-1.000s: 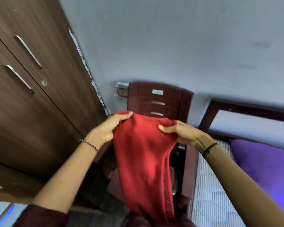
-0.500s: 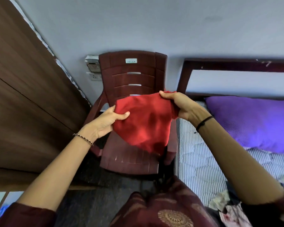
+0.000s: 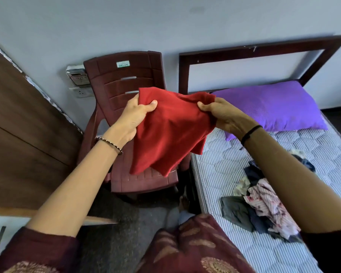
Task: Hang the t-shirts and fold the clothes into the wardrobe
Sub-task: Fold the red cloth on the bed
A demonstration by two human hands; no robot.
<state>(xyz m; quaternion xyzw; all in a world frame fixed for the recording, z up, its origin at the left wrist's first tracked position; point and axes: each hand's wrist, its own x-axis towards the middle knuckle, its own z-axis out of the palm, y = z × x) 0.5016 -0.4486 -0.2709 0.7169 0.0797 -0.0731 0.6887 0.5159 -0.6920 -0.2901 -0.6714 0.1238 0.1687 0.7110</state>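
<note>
Two grips: left hand (image 3: 133, 118), right hand (image 3: 223, 117) pinch red garment (image 3: 169, 134) top edge, above chair (image 3: 122, 79).

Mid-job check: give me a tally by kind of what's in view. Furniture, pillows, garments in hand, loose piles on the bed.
Furniture: 3 (chair, bed, wardrobe)
Pillows: 1 (purple pillow)
Garments in hand: 1 (red garment, gripped by left hand and right hand)
Piles on bed: 1 (clothes pile, pieces too tangled to count)
Total: 6
</note>
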